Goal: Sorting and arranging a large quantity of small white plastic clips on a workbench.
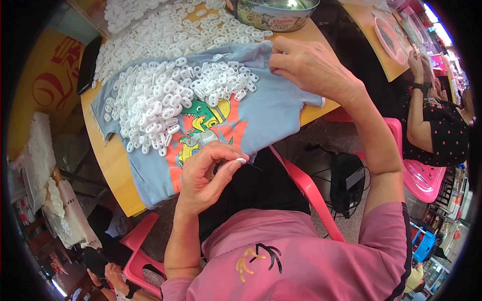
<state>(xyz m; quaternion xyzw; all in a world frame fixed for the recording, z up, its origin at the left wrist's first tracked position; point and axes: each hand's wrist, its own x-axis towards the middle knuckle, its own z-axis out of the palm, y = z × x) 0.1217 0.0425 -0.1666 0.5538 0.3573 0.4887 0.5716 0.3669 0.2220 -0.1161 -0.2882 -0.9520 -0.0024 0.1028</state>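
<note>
In front of me, my left hand [206,175] pinches a small white plastic piece [241,160] between thumb and fingertips. A thin dark strand shows just beside it. My right hand [309,67] is raised at the far right of a blue-grey T-shirt [273,113] with a colourful cartoon print. Its fingers are curled together by the shirt's edge; whatever they hold, if anything, is hidden. On the shirt lies a heap of white oval two-holed plastic pieces [150,100], and smaller white pieces [226,80] lie to its right.
More white pieces [175,32] cover the back of the yellow table [108,168]. A round decorated tin [281,17] stands at the far edge. Pink chairs [306,185] flank me, and a black bag [346,183] is at right. Another person [434,123] sits at a table on the right.
</note>
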